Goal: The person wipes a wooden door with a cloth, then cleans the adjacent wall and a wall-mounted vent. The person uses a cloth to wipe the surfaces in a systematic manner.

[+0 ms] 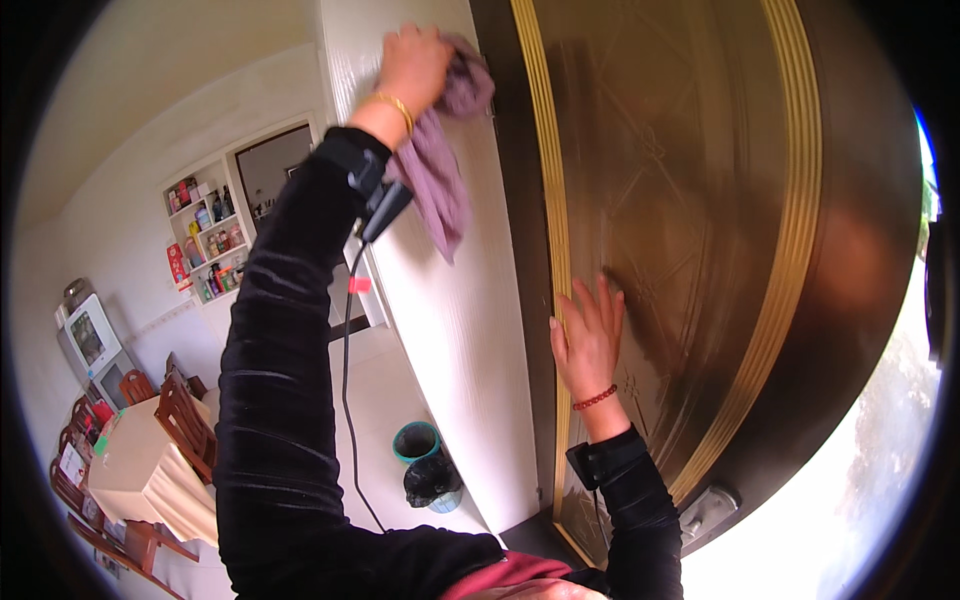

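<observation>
My left hand (412,68) is raised high and grips a mauve cloth (445,170), pressing it against the white wall edge (455,300) beside a dark brown metal door (690,200). The cloth hangs down below my wrist. My right hand (588,335) lies flat with fingers spread on the door's embossed panel, next to its gold trim (553,200). Both arms wear black sleeves, and a red bead bracelet circles my right wrist.
A door handle (708,510) sits low on the door. On the floor below stand a teal bin (415,440) and a black-bagged bin (433,482). A table with wooden chairs (150,450) is at lower left. Shelves of bottles (205,245) line the far wall.
</observation>
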The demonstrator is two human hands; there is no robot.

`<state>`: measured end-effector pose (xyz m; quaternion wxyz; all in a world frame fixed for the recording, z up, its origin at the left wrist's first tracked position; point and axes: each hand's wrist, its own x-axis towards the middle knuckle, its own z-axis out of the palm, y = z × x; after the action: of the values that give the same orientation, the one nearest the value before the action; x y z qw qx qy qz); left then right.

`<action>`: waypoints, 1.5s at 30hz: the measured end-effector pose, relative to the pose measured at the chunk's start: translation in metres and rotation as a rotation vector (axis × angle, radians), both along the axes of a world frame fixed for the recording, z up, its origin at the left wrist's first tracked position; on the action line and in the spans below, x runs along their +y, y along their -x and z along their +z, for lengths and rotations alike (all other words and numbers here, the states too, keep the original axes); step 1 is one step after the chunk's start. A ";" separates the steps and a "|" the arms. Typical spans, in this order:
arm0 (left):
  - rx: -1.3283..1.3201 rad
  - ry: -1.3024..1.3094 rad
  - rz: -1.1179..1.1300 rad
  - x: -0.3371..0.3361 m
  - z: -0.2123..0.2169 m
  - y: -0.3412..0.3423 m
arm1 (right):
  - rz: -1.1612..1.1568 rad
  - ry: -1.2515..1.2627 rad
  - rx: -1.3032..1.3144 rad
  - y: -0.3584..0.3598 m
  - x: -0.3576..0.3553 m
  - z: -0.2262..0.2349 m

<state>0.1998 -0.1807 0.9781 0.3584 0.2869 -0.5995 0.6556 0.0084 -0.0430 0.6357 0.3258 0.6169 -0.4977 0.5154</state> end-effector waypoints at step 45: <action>-0.351 -0.116 -0.305 -0.091 0.049 0.003 | 0.110 0.179 0.012 -0.050 -0.146 0.119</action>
<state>0.1968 -0.2720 1.0267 0.3266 0.0950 -0.7256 0.5981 0.0586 -0.1893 0.7548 0.3537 0.6149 -0.4129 0.5712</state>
